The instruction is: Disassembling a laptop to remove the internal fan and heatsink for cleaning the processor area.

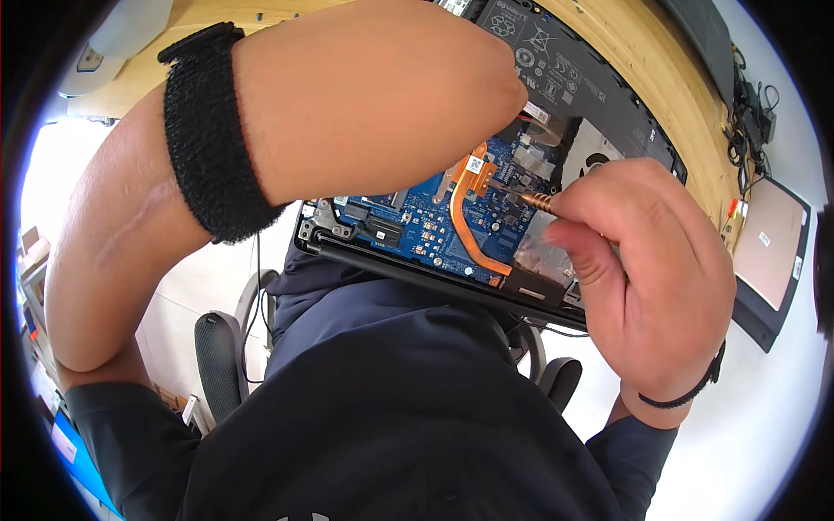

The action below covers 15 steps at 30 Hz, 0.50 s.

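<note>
An opened laptop (417,247) lies in front of me with its insides bare. On its blue circuit board (423,227), a copper heat pipe (470,236) curves down from a copper plate (473,176). My right hand (656,269) pinches a copper-coloured screwdriver (537,201) between thumb and fingers. Its thin tip points left, at the edge of the copper plate; whether it touches a screw is too small to tell. My left hand (469,78) reaches across the laptop from the left, close to the camera. Its fingers are hidden, and so is anything in them.
A black battery (556,65) fills the laptop's far side. Wooden tabletop (643,52) shows beyond it. At the right lie a closed tan laptop (770,233) and tangled black cables (754,113). Chair armrests (219,365) flank my lap.
</note>
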Each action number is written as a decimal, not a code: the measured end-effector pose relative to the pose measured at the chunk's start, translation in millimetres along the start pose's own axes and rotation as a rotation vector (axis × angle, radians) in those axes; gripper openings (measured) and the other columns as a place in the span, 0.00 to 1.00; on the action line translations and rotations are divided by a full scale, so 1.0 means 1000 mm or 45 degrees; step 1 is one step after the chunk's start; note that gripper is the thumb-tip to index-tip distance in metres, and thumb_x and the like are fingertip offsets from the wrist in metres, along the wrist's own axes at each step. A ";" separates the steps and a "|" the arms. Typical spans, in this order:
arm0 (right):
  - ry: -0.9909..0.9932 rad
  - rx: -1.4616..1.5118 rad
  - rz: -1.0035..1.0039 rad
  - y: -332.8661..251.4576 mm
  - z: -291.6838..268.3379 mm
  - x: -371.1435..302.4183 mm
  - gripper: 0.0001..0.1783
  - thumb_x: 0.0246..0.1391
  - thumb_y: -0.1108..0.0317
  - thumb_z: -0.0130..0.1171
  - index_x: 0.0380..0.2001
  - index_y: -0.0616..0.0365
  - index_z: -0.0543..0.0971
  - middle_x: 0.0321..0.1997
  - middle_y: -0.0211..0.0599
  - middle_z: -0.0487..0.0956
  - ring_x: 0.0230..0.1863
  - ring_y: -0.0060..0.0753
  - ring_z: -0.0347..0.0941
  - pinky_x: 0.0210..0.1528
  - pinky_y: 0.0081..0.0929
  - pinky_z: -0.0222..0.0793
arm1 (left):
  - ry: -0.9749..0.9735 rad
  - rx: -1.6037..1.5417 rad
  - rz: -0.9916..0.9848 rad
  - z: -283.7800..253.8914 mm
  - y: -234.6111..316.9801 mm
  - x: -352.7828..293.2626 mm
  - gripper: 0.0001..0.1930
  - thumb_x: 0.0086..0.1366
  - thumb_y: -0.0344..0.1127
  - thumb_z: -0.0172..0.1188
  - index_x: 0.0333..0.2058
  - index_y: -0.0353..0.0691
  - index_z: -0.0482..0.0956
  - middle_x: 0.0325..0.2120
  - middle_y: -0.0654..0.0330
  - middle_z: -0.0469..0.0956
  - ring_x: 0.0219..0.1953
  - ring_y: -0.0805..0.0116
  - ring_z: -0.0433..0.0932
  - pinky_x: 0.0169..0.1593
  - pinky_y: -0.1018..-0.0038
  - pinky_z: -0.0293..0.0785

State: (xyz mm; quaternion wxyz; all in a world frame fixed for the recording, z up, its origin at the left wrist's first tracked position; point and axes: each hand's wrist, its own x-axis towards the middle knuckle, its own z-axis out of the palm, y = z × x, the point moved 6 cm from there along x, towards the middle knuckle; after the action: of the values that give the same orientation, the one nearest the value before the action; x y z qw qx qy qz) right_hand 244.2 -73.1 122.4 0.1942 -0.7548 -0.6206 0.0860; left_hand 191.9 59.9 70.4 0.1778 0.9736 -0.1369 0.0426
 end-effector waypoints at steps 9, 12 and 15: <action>0.059 0.209 -0.085 0.006 -0.001 -0.005 0.09 0.49 0.83 0.66 0.34 0.62 0.80 0.33 0.42 0.80 0.35 0.40 0.79 0.37 0.28 0.74 | -0.279 -0.146 0.155 0.002 -0.005 0.009 0.11 0.64 0.32 0.59 0.40 0.29 0.79 0.33 0.50 0.79 0.37 0.54 0.82 0.39 0.65 0.80; 0.049 0.222 -0.059 0.006 -0.004 -0.005 0.09 0.49 0.83 0.66 0.34 0.62 0.80 0.34 0.42 0.81 0.36 0.41 0.79 0.39 0.28 0.75 | -0.270 -0.127 0.191 0.000 -0.003 0.011 0.13 0.63 0.32 0.59 0.41 0.28 0.79 0.33 0.49 0.78 0.37 0.54 0.83 0.38 0.66 0.81; 0.033 0.229 -0.076 0.003 -0.006 -0.002 0.08 0.49 0.82 0.66 0.34 0.62 0.80 0.35 0.42 0.81 0.37 0.41 0.79 0.40 0.28 0.75 | -0.312 -0.091 0.126 -0.003 -0.002 0.006 0.12 0.64 0.33 0.59 0.40 0.28 0.78 0.33 0.50 0.78 0.36 0.54 0.82 0.39 0.65 0.80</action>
State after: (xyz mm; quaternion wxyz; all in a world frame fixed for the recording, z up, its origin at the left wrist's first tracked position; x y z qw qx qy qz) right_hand 248.9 -76.7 126.1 0.2717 -0.7165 -0.6301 0.1258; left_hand 197.8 61.6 73.5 0.1919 0.9566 -0.2071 -0.0727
